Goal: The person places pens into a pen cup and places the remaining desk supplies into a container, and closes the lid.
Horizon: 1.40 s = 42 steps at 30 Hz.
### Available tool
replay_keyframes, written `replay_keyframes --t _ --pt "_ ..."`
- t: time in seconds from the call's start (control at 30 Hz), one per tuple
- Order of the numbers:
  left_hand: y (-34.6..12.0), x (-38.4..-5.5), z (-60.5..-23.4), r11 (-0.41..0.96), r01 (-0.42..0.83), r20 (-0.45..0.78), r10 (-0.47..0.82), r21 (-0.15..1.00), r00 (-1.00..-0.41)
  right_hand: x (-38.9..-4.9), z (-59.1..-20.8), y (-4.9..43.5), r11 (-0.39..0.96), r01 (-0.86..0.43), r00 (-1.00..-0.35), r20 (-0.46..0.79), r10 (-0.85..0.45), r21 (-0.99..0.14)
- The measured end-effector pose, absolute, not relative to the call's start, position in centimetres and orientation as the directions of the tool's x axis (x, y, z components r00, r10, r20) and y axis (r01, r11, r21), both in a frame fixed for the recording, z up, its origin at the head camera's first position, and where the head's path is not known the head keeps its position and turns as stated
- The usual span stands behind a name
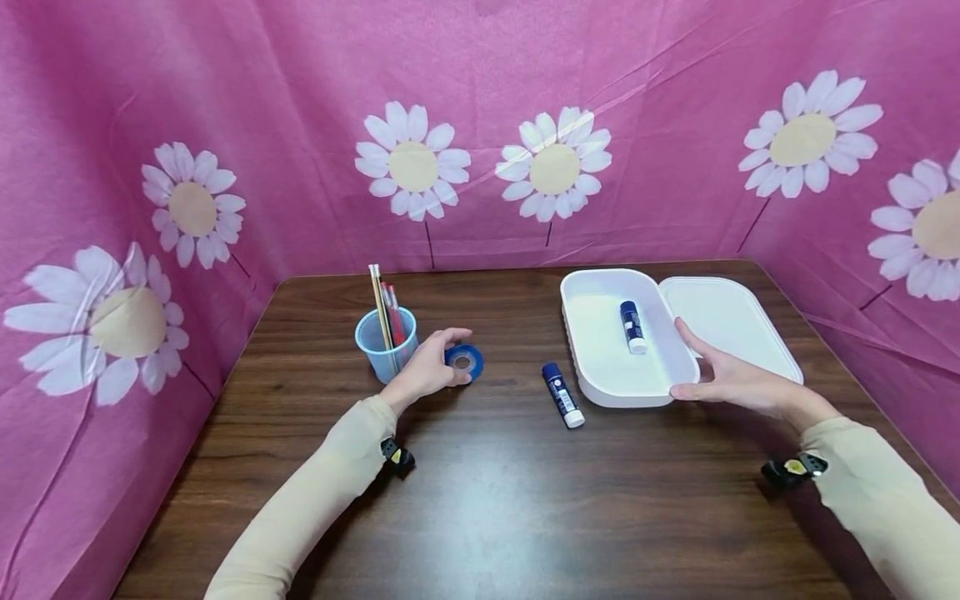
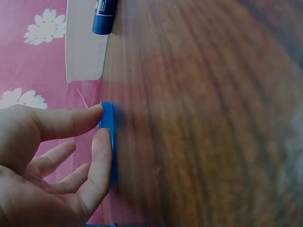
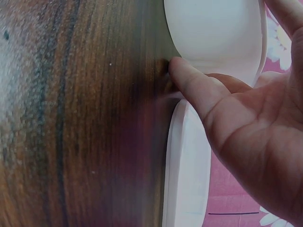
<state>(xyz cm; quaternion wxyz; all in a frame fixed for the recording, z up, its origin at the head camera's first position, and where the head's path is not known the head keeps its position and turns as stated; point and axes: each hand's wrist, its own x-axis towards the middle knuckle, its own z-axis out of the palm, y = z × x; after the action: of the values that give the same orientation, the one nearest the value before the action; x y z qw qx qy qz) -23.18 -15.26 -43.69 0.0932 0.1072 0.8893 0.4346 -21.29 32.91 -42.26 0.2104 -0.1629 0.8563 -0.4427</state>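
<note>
My left hand [image 1: 423,367] pinches the edges of a blue roll of tape [image 1: 476,360], thumb on one side and a finger on the other. The left wrist view shows the tape's blue rim [image 2: 108,116] low against the wood. On the right, a white plastic container [image 1: 592,333] has a glue stick [image 1: 632,327] lying inside it. My right hand [image 1: 738,383] touches the container's right side and near corner, thumb and index finger straight and spread. A second glue stick [image 1: 562,396] lies on the table just left of the container.
A light blue mesh cup [image 1: 381,365] with pencils and brushes [image 1: 384,312] stands directly behind my left hand. The white lid [image 1: 738,325] lies flat right of the container. A pink flowered cloth [image 1: 480,50] rises behind the brown wooden table [image 1: 480,500].
</note>
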Motion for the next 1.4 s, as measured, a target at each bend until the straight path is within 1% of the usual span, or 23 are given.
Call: replay_keyframes --t 0.3,0.47,0.93,1.1,1.27,1.4 --pt "-15.0 -23.5 -43.8 0.656 0.185 -0.039 0.311 0.731 -0.95 -21.5 -42.4 32.9 0.542 -0.093 -0.858 -0.209 -0.469 -0.835" --pt "-15.0 -23.6 -43.8 0.669 0.175 -0.05 0.302 0.723 -0.952 -21.5 -42.5 32.9 0.536 -0.09 -0.856 -0.21 -0.472 -0.839" --pt "-14.3 -24.1 -43.6 0.672 0.206 -0.036 0.327 0.712 -0.944 -21.5 -42.8 33.1 0.555 -0.092 -0.852 -0.223 -0.473 -0.827" --pt "-14.2 -24.3 -43.5 0.691 0.196 -0.051 0.32 0.696 -0.946 -21.6 -42.7 33.0 0.546 -0.083 -0.852 -0.224 -0.472 -0.834" --pt "-14.1 -24.4 -43.4 0.715 0.206 -0.038 0.309 0.668 -0.95 -21.6 -42.7 33.0 0.536 -0.078 -0.852 -0.224 -0.474 -0.84" --pt "-13.8 -24.4 -43.4 0.714 0.198 -0.033 0.296 0.672 -0.955 -21.6 -42.8 33.2 0.535 -0.08 -0.852 -0.221 -0.475 -0.841"
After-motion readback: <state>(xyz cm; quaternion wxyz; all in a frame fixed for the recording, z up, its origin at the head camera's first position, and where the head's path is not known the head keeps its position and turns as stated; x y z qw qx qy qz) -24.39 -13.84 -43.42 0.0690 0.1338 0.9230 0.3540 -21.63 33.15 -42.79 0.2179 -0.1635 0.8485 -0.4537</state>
